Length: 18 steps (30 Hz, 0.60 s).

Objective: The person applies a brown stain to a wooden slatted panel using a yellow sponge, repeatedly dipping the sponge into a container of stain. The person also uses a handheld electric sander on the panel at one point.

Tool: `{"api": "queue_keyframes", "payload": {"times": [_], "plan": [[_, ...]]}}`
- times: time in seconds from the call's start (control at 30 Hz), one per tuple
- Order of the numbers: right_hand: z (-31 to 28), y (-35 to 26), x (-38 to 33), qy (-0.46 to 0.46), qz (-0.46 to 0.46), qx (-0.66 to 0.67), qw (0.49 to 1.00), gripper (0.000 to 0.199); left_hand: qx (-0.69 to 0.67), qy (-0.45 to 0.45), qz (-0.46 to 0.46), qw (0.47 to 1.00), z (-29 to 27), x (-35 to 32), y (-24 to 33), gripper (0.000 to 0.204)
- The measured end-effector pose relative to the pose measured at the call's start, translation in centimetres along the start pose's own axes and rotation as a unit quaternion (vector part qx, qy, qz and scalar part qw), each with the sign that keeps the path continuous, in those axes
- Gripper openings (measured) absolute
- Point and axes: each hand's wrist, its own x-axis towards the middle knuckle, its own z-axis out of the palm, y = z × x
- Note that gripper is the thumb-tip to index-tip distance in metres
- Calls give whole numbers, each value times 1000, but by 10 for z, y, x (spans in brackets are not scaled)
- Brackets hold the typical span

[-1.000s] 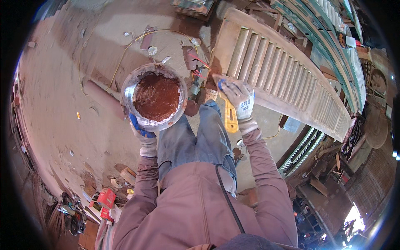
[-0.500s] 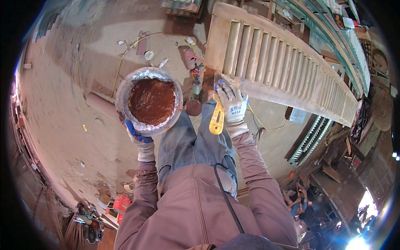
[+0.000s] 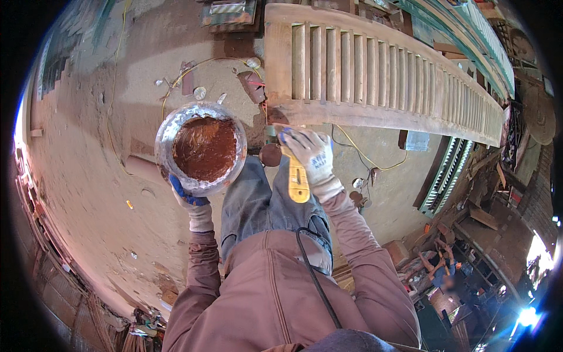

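My left hand (image 3: 190, 198), in a white and blue work glove, is closed on the near rim of a round metal pot (image 3: 166, 154). Thick reddish-brown paste (image 3: 205, 151) coats the inside of the pot. Gloved the same way, my right hand (image 3: 311, 154) grips a scraper (image 3: 297, 183) by its yellow slotted handle, which points back toward me. The scraper's blade is hard to make out beyond my fingers. Just beyond that hand lies the near left corner of a long wooden louvred shutter (image 3: 278, 64); I cannot tell whether the tool touches it.
A yellow cord (image 3: 176, 82) curves over the dirty floor among scraps. Behind my right hand sits a small round brown disc (image 3: 270, 155). Green louvred panels (image 3: 447, 176) lie at the right, with stacked frames beyond. Another person (image 3: 443, 267) is at the lower right.
My right hand has moved left and slightly nearer to me with the scraper, toward the pot. The shutter sits further left and turned in view. My left hand still holds the pot.
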Motion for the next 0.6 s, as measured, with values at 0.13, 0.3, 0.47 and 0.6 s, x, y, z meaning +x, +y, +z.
{"api": "queue_keyframes", "payload": {"times": [0.13, 0.3, 0.47, 0.6], "plan": [[-10, 30, -19, 38, 52, -60, 996, 41, 70, -37, 51, 996, -4, -1, -5, 57], [-4, 50, -12, 17, 4, -110, 994, 35, -172, -108, -28, 979, -1, 4, 0, 56], [-8, 61, -26, -54, -12, -101, 993, 34, 103, -52, 91, 989, -4, -7, -4, 57], [-21, 63, -31, -25, 7, -94, 995, 32, -74, -26, -8, 997, 23, -12, 21, 61]]}}
